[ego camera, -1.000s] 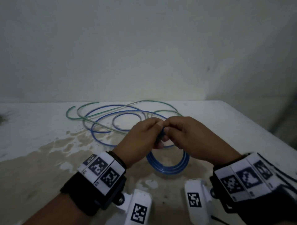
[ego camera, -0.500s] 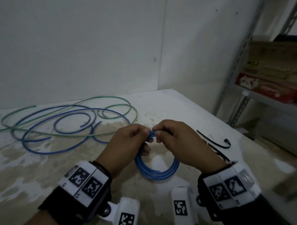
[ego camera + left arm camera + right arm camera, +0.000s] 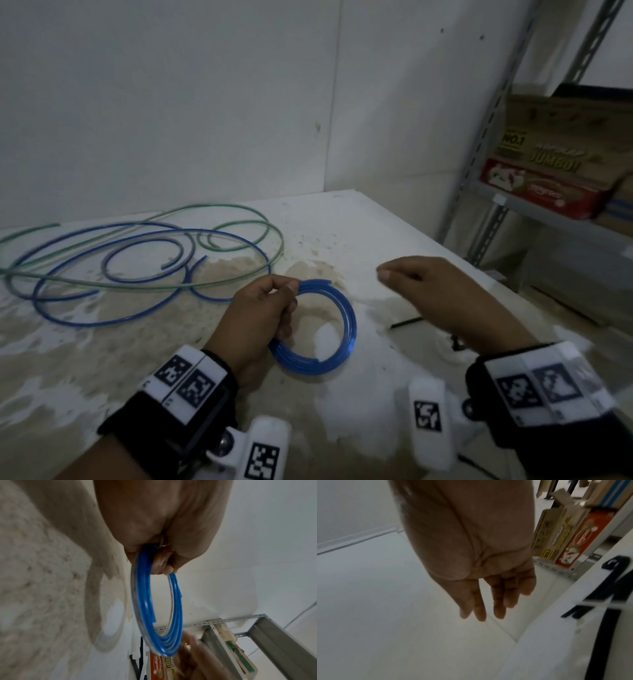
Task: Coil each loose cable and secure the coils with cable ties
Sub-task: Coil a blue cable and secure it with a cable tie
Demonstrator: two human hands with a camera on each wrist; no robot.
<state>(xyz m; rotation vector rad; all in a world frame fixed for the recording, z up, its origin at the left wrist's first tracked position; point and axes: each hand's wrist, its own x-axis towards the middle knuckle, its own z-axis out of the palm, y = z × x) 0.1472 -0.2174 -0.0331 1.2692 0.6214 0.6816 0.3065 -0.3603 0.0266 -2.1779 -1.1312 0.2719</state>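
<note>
A small coil of blue cable [image 3: 337,337] hangs just above the white table [image 3: 359,240], and my left hand [image 3: 274,301] grips it at its upper left side. The left wrist view shows the same blue coil [image 3: 159,612] hanging from my curled fingers [image 3: 161,563]. My right hand [image 3: 397,274] hovers to the right of the coil with relaxed fingers [image 3: 498,601] and holds nothing. Black cable ties [image 3: 407,322] lie on the table partly under that hand, and the black ties [image 3: 606,615] also show in the right wrist view. Loose blue cable [image 3: 144,270] and green cable [image 3: 239,222] sprawl at the back left.
The table surface is stained brown at the front left [image 3: 85,342]. Its right edge [image 3: 462,260] drops off near a grey metal shelf [image 3: 548,212] holding cardboard boxes [image 3: 548,171]. A white wall [image 3: 171,102] stands behind the table.
My right hand has let go of the coil and moved to the right over the cable ties. My left hand now holds the coil alone. The head view has swung right.
</note>
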